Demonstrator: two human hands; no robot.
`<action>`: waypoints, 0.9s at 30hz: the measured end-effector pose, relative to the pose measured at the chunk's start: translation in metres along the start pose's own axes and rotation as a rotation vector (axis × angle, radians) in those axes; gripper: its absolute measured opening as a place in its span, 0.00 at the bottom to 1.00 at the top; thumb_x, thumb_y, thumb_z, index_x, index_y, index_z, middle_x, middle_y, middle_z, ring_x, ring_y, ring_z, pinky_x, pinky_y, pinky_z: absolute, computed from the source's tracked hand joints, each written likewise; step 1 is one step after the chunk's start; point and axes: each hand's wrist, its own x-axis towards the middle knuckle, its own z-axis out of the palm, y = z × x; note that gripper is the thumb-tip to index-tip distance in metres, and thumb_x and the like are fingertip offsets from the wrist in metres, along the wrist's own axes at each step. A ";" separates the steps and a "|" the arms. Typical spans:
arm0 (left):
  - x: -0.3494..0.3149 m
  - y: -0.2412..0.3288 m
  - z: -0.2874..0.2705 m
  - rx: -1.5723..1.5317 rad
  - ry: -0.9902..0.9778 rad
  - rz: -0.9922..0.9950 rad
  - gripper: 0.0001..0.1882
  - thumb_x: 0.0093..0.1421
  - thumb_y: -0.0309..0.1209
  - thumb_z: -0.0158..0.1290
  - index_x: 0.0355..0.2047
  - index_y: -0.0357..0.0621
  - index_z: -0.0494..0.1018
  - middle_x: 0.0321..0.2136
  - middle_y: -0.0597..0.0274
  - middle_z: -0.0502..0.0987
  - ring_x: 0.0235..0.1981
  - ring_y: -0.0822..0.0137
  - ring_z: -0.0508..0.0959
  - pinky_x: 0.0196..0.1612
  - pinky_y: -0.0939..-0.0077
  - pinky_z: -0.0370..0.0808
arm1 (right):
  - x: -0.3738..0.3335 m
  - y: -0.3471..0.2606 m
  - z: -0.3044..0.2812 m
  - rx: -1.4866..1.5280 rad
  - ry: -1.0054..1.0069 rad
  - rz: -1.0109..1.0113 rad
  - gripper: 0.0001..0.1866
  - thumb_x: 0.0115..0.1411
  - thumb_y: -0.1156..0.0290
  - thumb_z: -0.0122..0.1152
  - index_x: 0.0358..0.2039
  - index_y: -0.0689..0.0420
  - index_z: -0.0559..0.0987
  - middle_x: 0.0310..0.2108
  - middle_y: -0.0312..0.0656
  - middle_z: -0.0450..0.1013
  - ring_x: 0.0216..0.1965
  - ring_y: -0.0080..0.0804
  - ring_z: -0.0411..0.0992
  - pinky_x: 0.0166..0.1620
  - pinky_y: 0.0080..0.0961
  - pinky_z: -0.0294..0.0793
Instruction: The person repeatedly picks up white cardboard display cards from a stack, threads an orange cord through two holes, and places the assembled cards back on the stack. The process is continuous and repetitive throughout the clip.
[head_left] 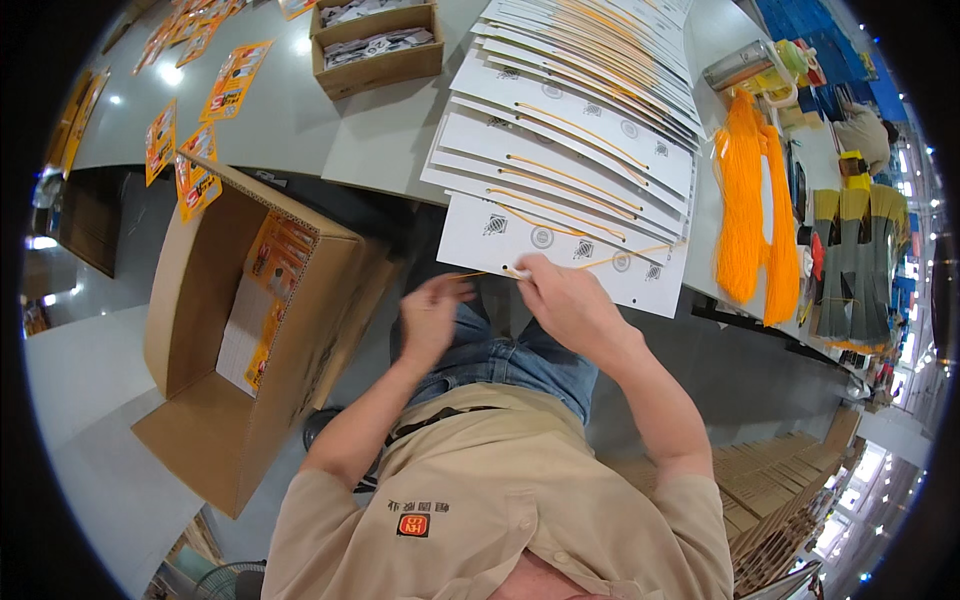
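The front white printed card (462, 228) lies at the table's near edge, overhanging it. An orange cord (640, 253) runs loosely across that card to a punched hole near its left corner. My right hand (575, 308) is closed there, thumb and fingertips pinching the cord beside the hole. Left of the card, my left hand (430, 315) is slightly blurred, its fingers curled together around the cord's end, with a short length showing between the two hands. Behind lies a fanned stack of white cards (570, 165), each with an orange cord threaded across it.
Bundles of orange cord (738, 210) hang over the table edge at the right, near a bottle (735, 68). An open carton (330, 290) with orange-and-white packages stands at the left. Orange blister cards (236, 82) and a small cardboard box of parts (375, 72) lie on the table (375, 150).
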 end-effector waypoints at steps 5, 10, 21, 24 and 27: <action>-0.041 -0.040 -0.143 0.057 0.491 -0.430 0.13 0.64 0.30 0.55 0.43 0.32 0.78 0.32 0.58 0.82 0.31 0.68 0.81 0.34 0.77 0.78 | -0.070 0.020 -0.033 0.014 -0.270 0.332 0.05 0.63 0.72 0.59 0.39 0.58 0.75 0.30 0.51 0.77 0.32 0.52 0.77 0.36 0.39 0.76; -0.064 -0.053 -0.144 0.113 0.269 -0.409 0.12 0.64 0.29 0.55 0.40 0.30 0.78 0.31 0.54 0.83 0.29 0.68 0.82 0.35 0.76 0.78 | -0.098 0.025 -0.044 0.184 0.057 0.215 0.04 0.62 0.75 0.60 0.37 0.61 0.77 0.32 0.48 0.76 0.31 0.45 0.75 0.36 0.33 0.75; -0.015 0.040 0.114 0.059 -0.731 -0.372 0.16 0.66 0.36 0.57 0.41 0.32 0.80 0.31 0.60 0.83 0.32 0.73 0.80 0.39 0.79 0.78 | -0.086 0.077 -0.048 0.236 0.460 0.399 0.06 0.61 0.76 0.63 0.37 0.64 0.79 0.31 0.45 0.76 0.30 0.34 0.75 0.35 0.27 0.74; -0.013 0.044 0.145 -0.073 -0.758 -0.487 0.15 0.67 0.36 0.57 0.42 0.35 0.80 0.32 0.62 0.82 0.34 0.73 0.80 0.44 0.78 0.79 | -0.088 0.076 -0.046 0.235 0.485 0.370 0.06 0.61 0.76 0.63 0.37 0.63 0.79 0.30 0.45 0.77 0.30 0.34 0.75 0.35 0.27 0.74; -0.011 0.045 0.153 -0.124 -0.742 -0.557 0.15 0.67 0.38 0.56 0.42 0.37 0.79 0.33 0.64 0.80 0.35 0.73 0.79 0.45 0.77 0.78 | -0.091 0.075 -0.047 0.268 0.478 0.376 0.06 0.61 0.77 0.63 0.38 0.64 0.79 0.29 0.43 0.76 0.30 0.30 0.74 0.35 0.26 0.74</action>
